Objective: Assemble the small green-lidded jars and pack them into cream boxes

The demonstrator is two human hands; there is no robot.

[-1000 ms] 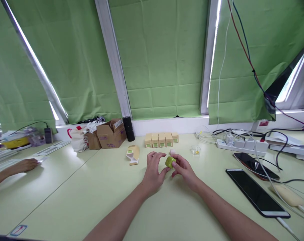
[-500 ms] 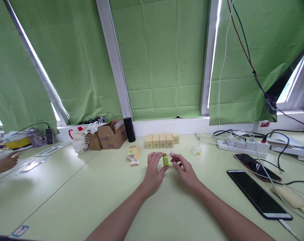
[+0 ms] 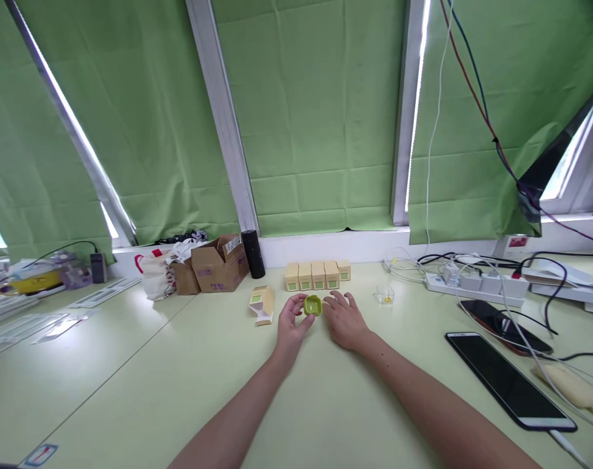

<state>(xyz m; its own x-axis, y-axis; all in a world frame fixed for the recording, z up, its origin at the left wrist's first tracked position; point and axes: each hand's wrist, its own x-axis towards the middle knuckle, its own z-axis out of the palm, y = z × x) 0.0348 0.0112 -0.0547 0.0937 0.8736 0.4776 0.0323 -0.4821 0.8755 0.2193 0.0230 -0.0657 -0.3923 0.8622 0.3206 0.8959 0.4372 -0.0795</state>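
My left hand point(image 3: 291, 326) grips a small green square cup point(image 3: 313, 305) by its edge, thumb in front and fingers behind, with its hollow side facing me. Just right of the cup, my right hand point(image 3: 345, 319) is palm down with its fingers stretched out, and I see nothing held in it. Behind my hands stands a row of several small tan boxes point(image 3: 318, 275) with green labels. An opened tan box point(image 3: 262, 305) with its flap out lies left of my left hand. To the right is a small clear plastic piece point(image 3: 384, 295) with something yellow in it.
A cardboard carton point(image 3: 221, 264) and a black cylinder point(image 3: 253, 254) stand at the back left. On the right lie a phone point(image 3: 509, 381), a darker phone point(image 3: 504, 326), a white power strip point(image 3: 477, 286) and loose cables. A co-worker's fingertips show at the left edge.
My left hand has turned the green cup so its hollow faces me. My right hand has flattened, fingers stretched; the pale pink piece behind it is out of sight. The co-worker's hand has withdrawn left.
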